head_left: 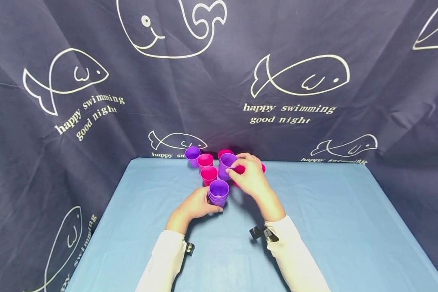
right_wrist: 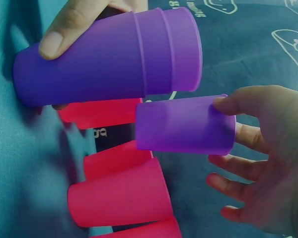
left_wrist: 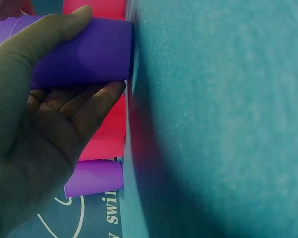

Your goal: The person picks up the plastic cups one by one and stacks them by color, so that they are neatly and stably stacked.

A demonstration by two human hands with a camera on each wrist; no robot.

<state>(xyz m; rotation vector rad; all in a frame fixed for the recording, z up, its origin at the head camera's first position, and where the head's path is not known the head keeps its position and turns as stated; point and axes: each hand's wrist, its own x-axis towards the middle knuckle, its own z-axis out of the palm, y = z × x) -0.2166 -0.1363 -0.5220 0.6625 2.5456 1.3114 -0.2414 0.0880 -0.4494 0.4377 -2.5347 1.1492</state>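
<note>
Right wrist: left fingers (right_wrist: 64, 32) clasp stacked cups (right_wrist: 94, 64); right fingers (right_wrist: 249, 136) pinch one cup's (right_wrist: 181, 126) rim.

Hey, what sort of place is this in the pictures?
Probably a small staged tabletop corner, perhaps for recording, though I can't be sure. A dark fish-print curtain hangs behind and beside a blue-covered table, and purple and pink cups stand near its back edge.

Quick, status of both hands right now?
Left hand: closed, holding the purple stack.
Right hand: closed, pinching a single purple cup near its rim.
</note>
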